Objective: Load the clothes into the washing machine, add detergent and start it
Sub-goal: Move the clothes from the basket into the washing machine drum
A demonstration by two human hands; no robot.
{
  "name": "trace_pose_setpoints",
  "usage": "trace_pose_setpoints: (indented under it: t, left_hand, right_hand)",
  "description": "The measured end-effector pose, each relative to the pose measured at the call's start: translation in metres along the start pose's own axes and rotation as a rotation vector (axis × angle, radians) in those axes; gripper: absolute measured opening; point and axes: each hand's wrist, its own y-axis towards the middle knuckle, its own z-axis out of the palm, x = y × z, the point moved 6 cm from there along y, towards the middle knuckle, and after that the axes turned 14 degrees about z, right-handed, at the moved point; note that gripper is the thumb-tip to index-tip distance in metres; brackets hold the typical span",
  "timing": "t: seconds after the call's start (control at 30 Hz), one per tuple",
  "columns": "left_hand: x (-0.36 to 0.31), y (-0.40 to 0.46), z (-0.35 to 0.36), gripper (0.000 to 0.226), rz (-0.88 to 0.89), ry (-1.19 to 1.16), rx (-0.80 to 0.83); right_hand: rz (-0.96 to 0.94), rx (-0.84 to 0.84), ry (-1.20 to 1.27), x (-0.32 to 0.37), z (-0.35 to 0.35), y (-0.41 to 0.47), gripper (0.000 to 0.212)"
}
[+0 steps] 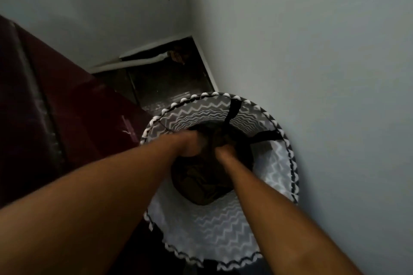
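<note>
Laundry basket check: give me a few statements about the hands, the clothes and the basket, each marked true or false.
1. Both hands are down inside the laundry basket. True.
2. The left hand and the right hand are on dark clothes. True.
3. The basket is plain red. False: it has a grey and white zigzag pattern.
4. The clothes are piled above the rim. False: they lie low at the bottom.
5. The basket stands beside a pale wall. True.

Grey corner walls (312, 40); dark floor (165, 82) with white skirting (206, 65); maroon cloth-covered furniture (55, 96) at left.
</note>
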Motion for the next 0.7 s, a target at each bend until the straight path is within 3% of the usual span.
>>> trace_pose_setpoints:
  t: [0.13,0.4,0.5,0.6,0.7]
  left_hand:
    - [0.014,0.05,0.038,0.068,0.01,-0.015,-0.146]
    - [0.027,0.072,0.068,0.073,-0.043,-0.021,0.03]
    - [0.025,0.061,0.042,0.069,-0.093,-0.078,-0.024]
    - [0.017,0.044,0.026,0.067,-0.132,-0.059,-0.042]
    - [0.004,0.021,0.015,0.06,-0.133,-0.085,-0.106]
  right_hand:
    - [0.019,-0.197,0.096,0.002,0.002,0.066,0.079]
    - [-0.129,-0.057,0.044,0.02,-0.018,0.047,0.053]
    - [-0.148,-0.035,0.083,0.02,-0.026,0.027,0.048]
    - [-0.168,-0.153,0.101,0.023,-0.032,0.006,0.045]
    - [-0.083,-0.153,0.289,0.026,-0.038,-0.03,0.039]
